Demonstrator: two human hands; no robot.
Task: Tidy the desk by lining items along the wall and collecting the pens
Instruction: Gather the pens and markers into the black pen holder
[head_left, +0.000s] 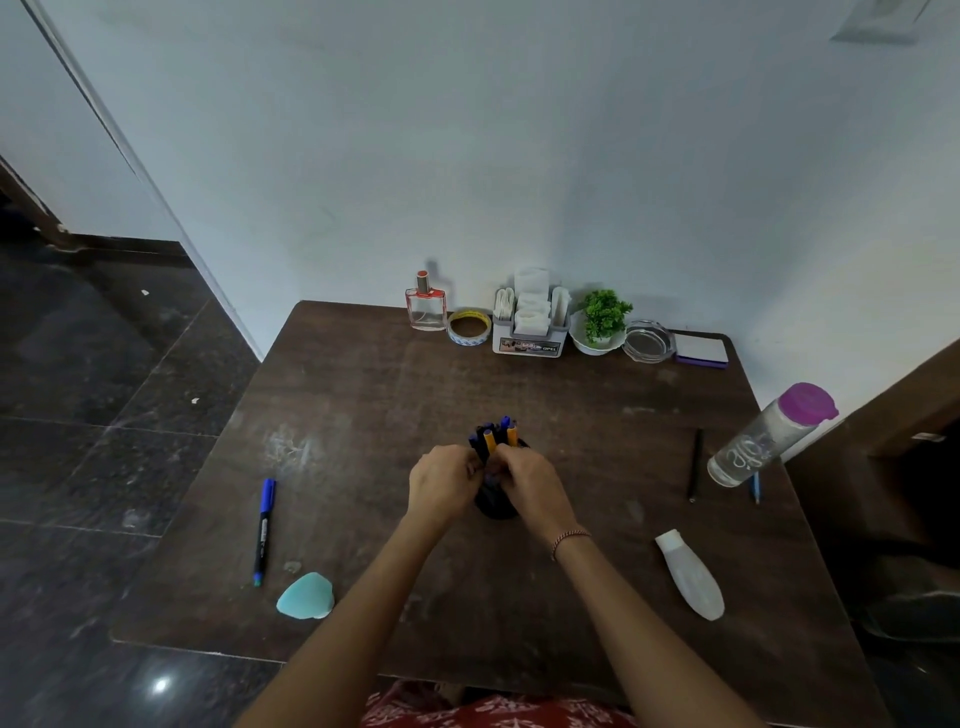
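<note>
A black pen holder (497, 503) stands in the middle of the brown desk (363, 415), with several blue and yellow pens (496, 435) sticking out of its top. My left hand (441, 483) and my right hand (527, 486) are curled around the holder from either side, hiding most of it. A blue marker (264, 530) lies loose at the left. At the right lie a thin black pen (695, 465) and a small blue pen (756, 487), the latter partly behind a water bottle (769, 436).
Along the wall stand a perfume bottle (426, 306), tape roll (469, 326), tissue organiser (530, 322), potted plant (602, 322), glass ashtray (647, 340) and notepad (701, 351). A teal shell-shaped thing (306, 597) and a white tube (691, 574) lie near the front.
</note>
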